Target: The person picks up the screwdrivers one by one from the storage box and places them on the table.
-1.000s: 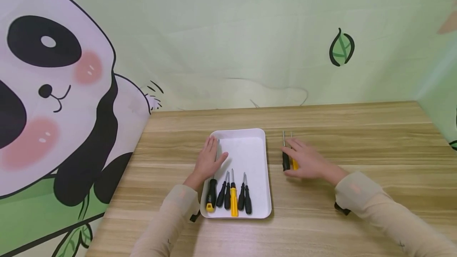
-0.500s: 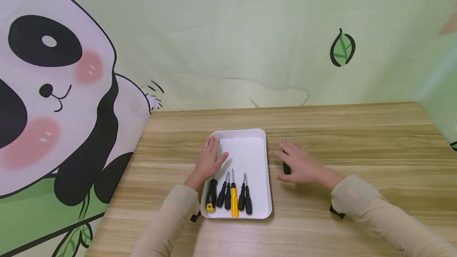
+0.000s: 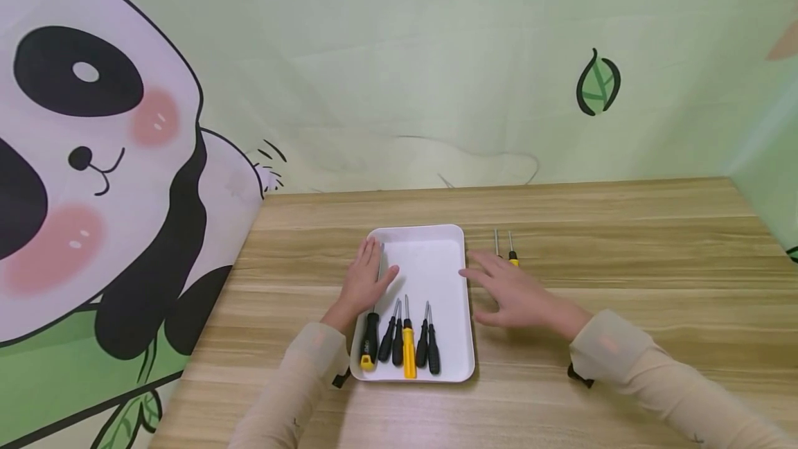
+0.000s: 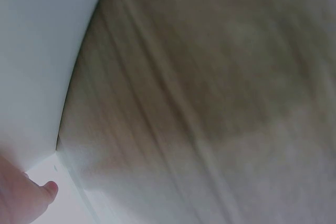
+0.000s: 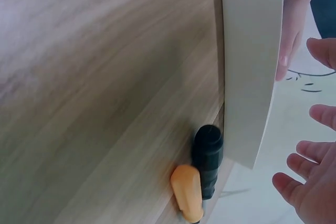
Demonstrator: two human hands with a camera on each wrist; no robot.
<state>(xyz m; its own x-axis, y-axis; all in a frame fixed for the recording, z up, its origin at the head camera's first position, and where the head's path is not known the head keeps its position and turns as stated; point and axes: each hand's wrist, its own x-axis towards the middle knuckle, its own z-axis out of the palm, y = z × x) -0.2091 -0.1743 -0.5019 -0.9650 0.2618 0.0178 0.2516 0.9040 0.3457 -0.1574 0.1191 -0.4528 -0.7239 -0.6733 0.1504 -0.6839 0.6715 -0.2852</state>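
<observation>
A white tray (image 3: 430, 262) holds several screwdrivers with their handles at its near end. Among them are a long black-and-yellow screwdriver (image 3: 370, 339) along the left wall, a yellow screwdriver (image 3: 408, 352) and small black ones. My left hand (image 3: 361, 285) rests on the tray's left rim, fingers straight. At the right rim my right hand (image 3: 519, 298) hovers with spread fingers, holding nothing; whether a fingertip touches the rim I cannot tell. Partly hidden behind it on the table lie a yellow-handled screwdriver (image 3: 513, 257) and a black-handled screwdriver (image 5: 207, 156).
The wooden table (image 3: 654, 255) extends on both sides of the tray. A green fabric backdrop (image 3: 486, 89) with a printed panda (image 3: 137, 158) hangs behind and to the left.
My right hand has moved left and slightly nearer, from over the two loose screwdrivers to the tray's right rim. My left hand and the tray have stayed put.
</observation>
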